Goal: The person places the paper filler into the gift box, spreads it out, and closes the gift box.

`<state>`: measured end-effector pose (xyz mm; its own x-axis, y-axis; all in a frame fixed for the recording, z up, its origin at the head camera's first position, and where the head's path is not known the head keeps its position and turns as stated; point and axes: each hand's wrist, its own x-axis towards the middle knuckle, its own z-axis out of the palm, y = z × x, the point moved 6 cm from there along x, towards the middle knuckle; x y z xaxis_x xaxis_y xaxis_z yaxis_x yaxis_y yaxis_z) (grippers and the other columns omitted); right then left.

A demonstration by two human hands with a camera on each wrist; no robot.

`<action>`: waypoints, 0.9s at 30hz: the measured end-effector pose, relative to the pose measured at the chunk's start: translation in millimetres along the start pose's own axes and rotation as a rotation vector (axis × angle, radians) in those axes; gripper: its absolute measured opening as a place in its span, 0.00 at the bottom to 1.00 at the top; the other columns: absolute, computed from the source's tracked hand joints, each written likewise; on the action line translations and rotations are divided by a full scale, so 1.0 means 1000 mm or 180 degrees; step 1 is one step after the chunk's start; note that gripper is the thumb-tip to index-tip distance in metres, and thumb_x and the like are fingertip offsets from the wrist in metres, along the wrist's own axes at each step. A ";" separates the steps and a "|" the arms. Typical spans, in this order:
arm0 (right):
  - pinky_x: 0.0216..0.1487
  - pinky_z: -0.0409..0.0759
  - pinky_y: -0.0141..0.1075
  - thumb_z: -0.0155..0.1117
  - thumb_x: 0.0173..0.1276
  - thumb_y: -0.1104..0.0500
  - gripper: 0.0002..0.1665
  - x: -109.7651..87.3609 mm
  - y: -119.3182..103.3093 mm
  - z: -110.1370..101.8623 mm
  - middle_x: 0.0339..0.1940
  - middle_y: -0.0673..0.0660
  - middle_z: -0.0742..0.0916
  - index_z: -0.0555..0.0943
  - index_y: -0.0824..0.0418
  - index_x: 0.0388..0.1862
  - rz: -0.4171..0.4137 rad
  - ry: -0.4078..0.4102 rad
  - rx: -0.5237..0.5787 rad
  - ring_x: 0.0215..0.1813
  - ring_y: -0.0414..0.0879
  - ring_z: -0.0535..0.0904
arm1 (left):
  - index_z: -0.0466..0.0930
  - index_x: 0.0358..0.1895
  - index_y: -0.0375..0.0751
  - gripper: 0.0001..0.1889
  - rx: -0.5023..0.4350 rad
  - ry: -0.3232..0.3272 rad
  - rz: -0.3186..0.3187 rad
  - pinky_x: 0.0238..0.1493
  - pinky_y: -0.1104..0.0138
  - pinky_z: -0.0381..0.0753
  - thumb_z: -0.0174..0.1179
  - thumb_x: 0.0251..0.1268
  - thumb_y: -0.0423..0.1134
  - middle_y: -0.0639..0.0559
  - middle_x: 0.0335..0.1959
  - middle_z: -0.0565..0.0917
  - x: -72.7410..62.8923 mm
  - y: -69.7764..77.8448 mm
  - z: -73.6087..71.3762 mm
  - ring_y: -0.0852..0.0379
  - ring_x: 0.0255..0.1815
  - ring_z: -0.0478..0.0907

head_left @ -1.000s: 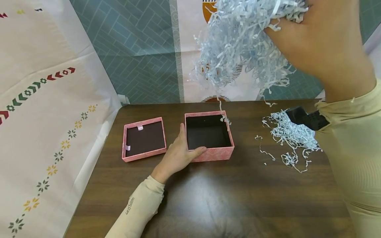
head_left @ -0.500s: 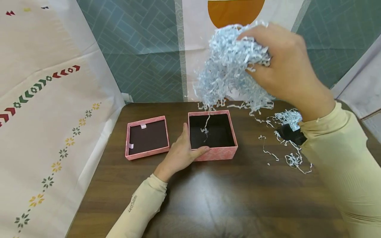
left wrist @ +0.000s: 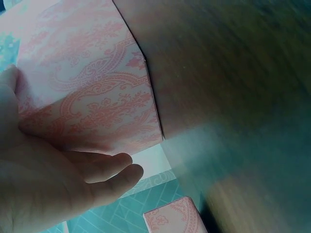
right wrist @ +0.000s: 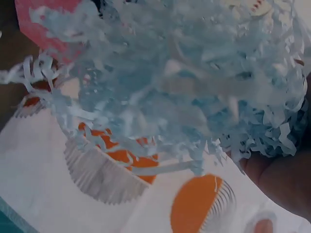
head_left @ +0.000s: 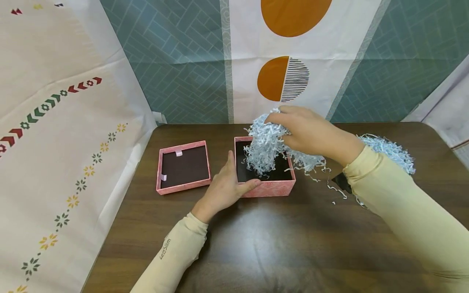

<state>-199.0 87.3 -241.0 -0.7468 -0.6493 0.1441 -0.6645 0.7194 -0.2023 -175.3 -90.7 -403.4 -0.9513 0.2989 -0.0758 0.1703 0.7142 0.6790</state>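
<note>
In the head view a pink patterned box with a black inside stands without its lid. My left hand rests against its near left corner, fingers straight along the side and thumb at the front edge. The left wrist view has these fingers beside the patterned wall. Over the box, my right hand grips a big clump of pale blue shredded paper. Part of the clump hangs into the opening, and loose strands trail past the right rim. Shredded paper fills much of the right wrist view.
The pink lid lies inside up on the dark wooden table, left of the box. Another heap of shredded paper sits at the right, partly behind my right sleeve. Patterned cloth hangs along the back.
My right hand has come down and left with the shredded paper, from high at the upper right to the box opening. The left hand has stayed at the box.
</note>
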 end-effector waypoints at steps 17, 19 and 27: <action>0.61 0.77 0.46 0.62 0.70 0.69 0.18 0.060 -0.002 0.147 0.50 0.58 0.86 0.83 0.64 0.59 -0.0020 -0.1954 -0.0039 0.49 0.50 0.80 | 0.32 0.81 0.33 0.64 0.0073 0.0012 0.0078 0.70 0.47 0.63 0.62 0.61 0.69 0.36 0.80 0.52 -0.003 0.003 0.002 0.39 0.76 0.59; 0.61 0.77 0.47 0.65 0.71 0.66 0.16 0.061 -0.002 0.154 0.49 0.60 0.87 0.83 0.65 0.57 -0.0002 -0.1847 -0.0207 0.50 0.52 0.81 | 0.31 0.81 0.33 0.64 0.0064 -0.0009 0.0099 0.70 0.47 0.62 0.62 0.62 0.70 0.36 0.80 0.51 -0.003 0.005 0.002 0.39 0.76 0.58; 0.65 0.72 0.51 0.67 0.71 0.63 0.26 0.063 -0.001 0.151 0.59 0.63 0.83 0.78 0.61 0.67 -0.0041 -0.1375 -0.0285 0.61 0.58 0.78 | 0.31 0.81 0.34 0.64 0.0037 -0.0010 0.0088 0.71 0.44 0.60 0.63 0.62 0.68 0.37 0.80 0.51 -0.001 0.004 0.000 0.40 0.77 0.57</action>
<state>-241.2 8.8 -378.3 -0.6709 -0.6883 -0.2761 -0.6877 0.7167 -0.1157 -174.1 -88.2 -400.4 -0.9454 0.3205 -0.0594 0.1995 0.7130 0.6722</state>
